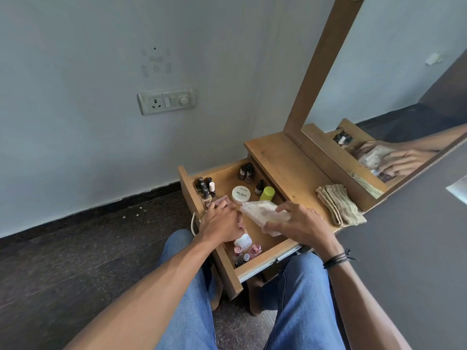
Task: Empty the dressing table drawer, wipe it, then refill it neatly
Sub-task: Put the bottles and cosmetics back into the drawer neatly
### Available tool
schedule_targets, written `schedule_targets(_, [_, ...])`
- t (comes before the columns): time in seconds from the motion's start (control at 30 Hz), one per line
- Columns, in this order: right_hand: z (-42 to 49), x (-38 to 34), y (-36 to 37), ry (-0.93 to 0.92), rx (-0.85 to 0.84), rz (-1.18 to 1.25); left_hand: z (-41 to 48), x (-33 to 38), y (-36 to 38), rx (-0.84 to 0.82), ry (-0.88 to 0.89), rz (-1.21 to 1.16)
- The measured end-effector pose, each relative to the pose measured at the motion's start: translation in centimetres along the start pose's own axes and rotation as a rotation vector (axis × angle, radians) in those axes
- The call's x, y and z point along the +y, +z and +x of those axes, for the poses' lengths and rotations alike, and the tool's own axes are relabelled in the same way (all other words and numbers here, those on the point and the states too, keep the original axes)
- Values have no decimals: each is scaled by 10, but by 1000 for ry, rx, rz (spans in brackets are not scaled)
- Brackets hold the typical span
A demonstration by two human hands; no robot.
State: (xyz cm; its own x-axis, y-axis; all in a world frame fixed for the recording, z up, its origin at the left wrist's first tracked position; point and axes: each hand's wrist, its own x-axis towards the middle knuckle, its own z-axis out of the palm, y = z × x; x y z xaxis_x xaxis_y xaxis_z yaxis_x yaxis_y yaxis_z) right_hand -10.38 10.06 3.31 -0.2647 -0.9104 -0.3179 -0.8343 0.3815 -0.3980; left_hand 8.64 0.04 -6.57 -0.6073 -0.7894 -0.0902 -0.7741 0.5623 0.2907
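Note:
The wooden drawer (265, 258) stands pulled out from the dressing table. Inside it are dark nail polish bottles (206, 188) at the far left, more bottles (247, 172) at the back, a white round tub (241, 194), a lime-green bottle (267, 193) and pink perfume bottles (254, 250) at the near end. My right hand (302, 223) grips a translucent plastic pouch (262, 213) just above the drawer's middle. My left hand (222, 221) reaches into the drawer, its fingers resting on a pink flat case (222, 200); what lies under the palm is hidden.
A folded beige cloth (340, 205) lies on the table top (283, 157) beside the mirror (394, 102). The wall with a socket plate (166, 100) is to the left. My knees in blue jeans (303, 299) sit under the drawer, above a dark floor (88, 243).

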Motion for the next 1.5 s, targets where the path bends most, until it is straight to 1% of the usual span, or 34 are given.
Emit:
schedule_targets(0.1, [1,7,20,69,22,-55,0,1,-1,-23,2,48])
schedule_targets(0.2, [9,9,34,107,42,-87,0,-1,-1,-32,9,46])
schedule_targets(0.33, [22,6,52,141,65,-193,1,-4,2,-18,16,53])
schedule_targets(0.47, [31,5,66,166,123,-306,2,-4,4,-19,9,41])
schedule_targets(0.57, [36,6,74,174,147,-345,4,-5,7,-10,10,48])
schedule_targets(1.03, [39,5,87,160,196,-321,7,-8,12,29,22,101])
schedule_targets(1.5, [42,16,95,142,122,-369,8,-9,15,47,14,79])
